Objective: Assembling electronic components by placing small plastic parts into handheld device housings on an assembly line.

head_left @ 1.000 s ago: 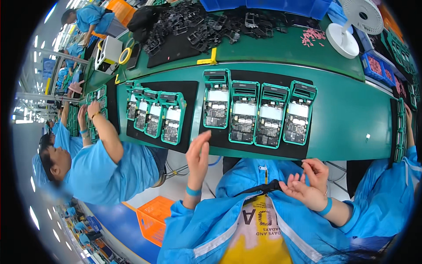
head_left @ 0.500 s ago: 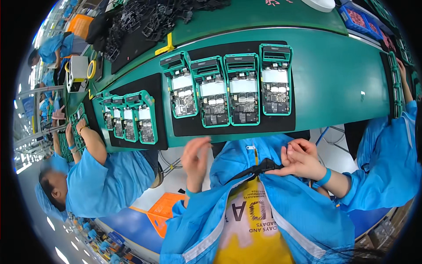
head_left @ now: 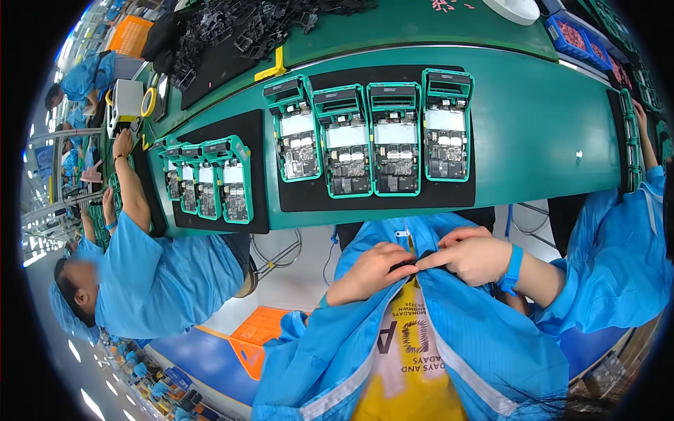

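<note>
Left fingers: were curled and pinched on the left front edge of the blue smock (head_left: 484, 351) at the chest, by the left hand (head_left: 372, 270).
Right fingers: were pinched on the opposite front edge, with the right hand (head_left: 472, 256) touching the left one over a small dark fastener (head_left: 414, 262); whether it was a zip or a snap could not be told.
Wrist: a blue wrist strap (head_left: 512, 268) was worn on the right forearm.
Smock: was worn on the person's own body, below the table edge, open lower down over a yellow shirt (head_left: 414, 372).
Step in hand: the two front edges were judged to be joined at the chest.
Next move: an aligned meeting of both edges and a steady pinch were judged to be needed.
Table: the green table (head_left: 547, 119) carried a black mat (head_left: 456, 195) with four teal-framed circuit assemblies (head_left: 395, 137), untouched and well apart from the hands.
Neighbour: a co-worker in blue (head_left: 161, 274) was seated at the left by a second set of assemblies (head_left: 203, 184).
</note>
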Demonstrator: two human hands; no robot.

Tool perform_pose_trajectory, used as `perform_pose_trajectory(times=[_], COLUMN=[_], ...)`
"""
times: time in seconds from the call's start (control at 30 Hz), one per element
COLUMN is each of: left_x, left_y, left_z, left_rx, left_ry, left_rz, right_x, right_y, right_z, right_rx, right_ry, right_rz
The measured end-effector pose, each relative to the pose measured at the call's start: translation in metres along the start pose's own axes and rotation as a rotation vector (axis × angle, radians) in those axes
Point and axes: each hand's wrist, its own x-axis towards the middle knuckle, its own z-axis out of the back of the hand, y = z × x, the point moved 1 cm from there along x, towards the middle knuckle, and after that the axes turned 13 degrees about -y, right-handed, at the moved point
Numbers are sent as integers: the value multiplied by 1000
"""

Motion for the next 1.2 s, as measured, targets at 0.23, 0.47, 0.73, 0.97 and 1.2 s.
perform_pose_trajectory(times=[0.23,0.47,0.73,0.97,1.2], left_x=[0,-16,-24,-25,-34], left_y=[2,-4,-2,-1,35], left_z=[5,-7,-11,-13,-33], left_rx=[-121,-52,-118,-154,-786], left_ry=[186,-109,-251,-253,-336], left_rz=[200,118,174,164,518], right_x=[-28,-4,-8,-5,-8], right_y=[75,40,27,20,-3], right_z=[-66,-62,-76,-76,-47], right_rx=[-1364,-958,-983,-961,290], right_ry=[388,49,-119,-119,-326], right_rz=[926,817,789,945,335])
